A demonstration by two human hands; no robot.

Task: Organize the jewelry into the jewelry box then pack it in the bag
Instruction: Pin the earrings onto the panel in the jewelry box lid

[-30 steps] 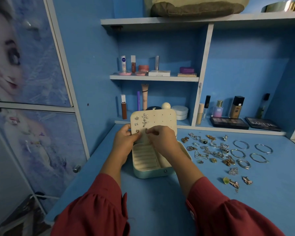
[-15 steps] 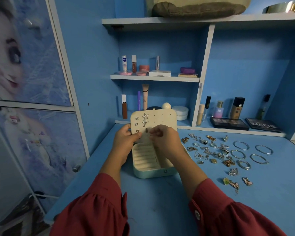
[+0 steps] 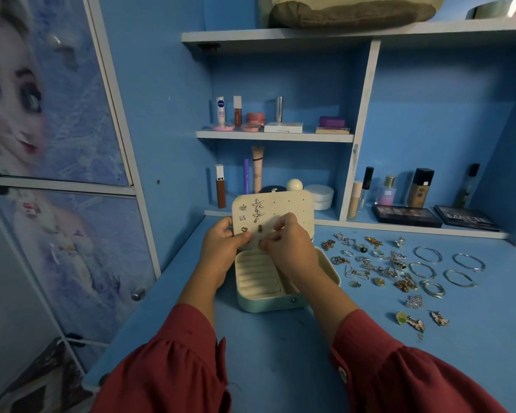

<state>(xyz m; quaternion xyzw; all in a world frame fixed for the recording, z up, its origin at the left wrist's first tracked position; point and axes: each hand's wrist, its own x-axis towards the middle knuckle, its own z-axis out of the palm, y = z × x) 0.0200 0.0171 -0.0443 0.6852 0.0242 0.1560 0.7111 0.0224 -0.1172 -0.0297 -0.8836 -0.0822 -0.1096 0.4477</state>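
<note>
Blue painted wood makes up the bench [image 3: 280, 353] in front of you, and the pale mint jewelry box [image 3: 268, 304] sits open on it near the back, its cream ring-roll tray showing. Your left hand [image 3: 221, 248] grips the left edge of the cream perforated earring panel [image 3: 292, 205] that stands upright at the back of the box, thumb on its front face. Your right hand [image 3: 289, 248] pinches a small dark earring [image 3: 262, 244] between thumb and fingertips, held against the lower part of the panel; the piece is too small to make out further. Several silver stud earrings [image 3: 257, 210] already sit in the panel's upper left holes, with a small heart-shaped one [image 3: 244, 229] below them.

To the right of the box, the loose pile of silver and gold jewelry [image 3: 376, 263] lies spread on the bench, with thin silver bangles [image 3: 447, 266] further right and a few gold and pink pieces [image 3: 420, 320] nearer you. On the top shelf above rests an olive fabric bag [image 3: 352, 10]. Cosmetics bottles [image 3: 399, 189] and two dark eyeshadow palettes [image 3: 435, 217] line the lower shelf behind the jewelry. Dark red sleeves [image 3: 173, 368] cover both your forearms.
</note>
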